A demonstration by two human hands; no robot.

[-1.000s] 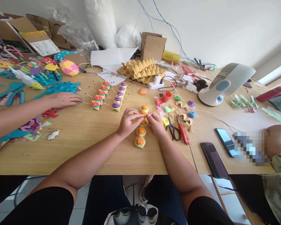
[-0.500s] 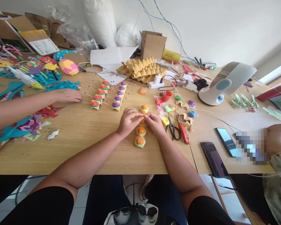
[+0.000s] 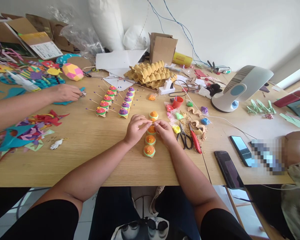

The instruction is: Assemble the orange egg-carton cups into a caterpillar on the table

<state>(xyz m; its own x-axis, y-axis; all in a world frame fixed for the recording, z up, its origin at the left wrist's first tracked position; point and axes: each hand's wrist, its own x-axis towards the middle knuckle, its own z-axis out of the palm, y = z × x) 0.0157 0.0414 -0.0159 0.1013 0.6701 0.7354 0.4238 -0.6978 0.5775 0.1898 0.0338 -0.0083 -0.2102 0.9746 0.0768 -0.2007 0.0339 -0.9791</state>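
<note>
My left hand (image 3: 138, 129) and my right hand (image 3: 165, 130) meet with pinched fingertips above an egg-carton strip (image 3: 149, 151). Whatever sits between the fingertips is too small to make out. Orange clay caps the strip's bumps, with pale green bands and yellow smiling faces on the nearer ones. My fingers partly cover the bumps toward the far end. Farther left stand a finished-looking red and green strip (image 3: 104, 104) and a purple one (image 3: 126, 102), both with thin dark-tipped sticks at their sides. Right of my right hand lies a lump of yellow clay (image 3: 176, 129).
Black scissors (image 3: 184, 137) and a red-handled cutter (image 3: 195, 139) lie at right, near a red cup (image 3: 178, 102) and bagged clay. Phones (image 3: 229, 169) and a white fan (image 3: 240, 88) are farther right. Another person's hand (image 3: 67, 93) reaches in from the left over craft scraps.
The other person's hand at left has moved up and back, closing around a blue piece. My own hands stay nearly still over the orange strip.
</note>
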